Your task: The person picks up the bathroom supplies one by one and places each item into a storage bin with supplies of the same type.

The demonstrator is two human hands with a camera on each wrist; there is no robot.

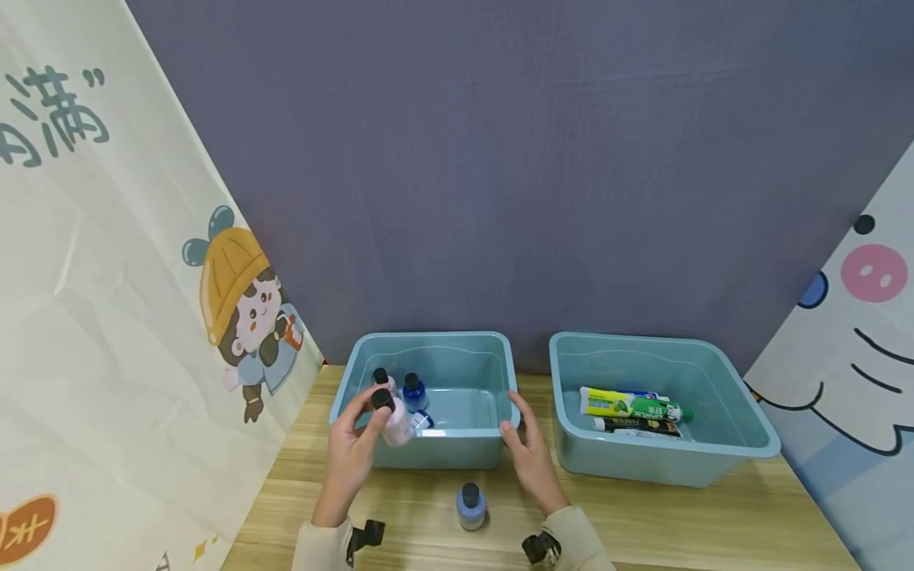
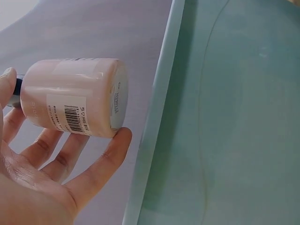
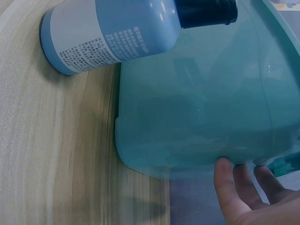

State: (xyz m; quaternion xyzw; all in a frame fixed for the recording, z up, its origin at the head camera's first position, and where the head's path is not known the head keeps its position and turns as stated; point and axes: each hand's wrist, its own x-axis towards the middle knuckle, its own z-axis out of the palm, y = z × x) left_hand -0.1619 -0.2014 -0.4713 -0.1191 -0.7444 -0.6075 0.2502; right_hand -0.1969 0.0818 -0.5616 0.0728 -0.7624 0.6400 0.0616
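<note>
My left hand [image 1: 351,452] holds a pale pink bottle [image 1: 397,428] by its black cap, over the front left of the left blue-green bin [image 1: 457,456]. In the left wrist view the pink bottle [image 2: 70,96] lies sideways, its barcode label showing, one fingertip near its base. My right hand [image 1: 531,460] touches the bin's front right corner with extended fingers; the right wrist view shows its fingertips [image 3: 224,165] against the bin wall. A blue bottle [image 1: 470,507] with a black cap stands on the table before the bin, between both hands.
Inside the left bin are a dark blue bottle [image 1: 414,394] and another black-capped bottle [image 1: 382,377], partly hidden by my left hand. A second bin [image 1: 664,460] to the right holds several toothpaste tubes [image 1: 628,404]. Behind the wooden table [image 1: 414,547] hangs a grey backdrop [image 1: 500,182].
</note>
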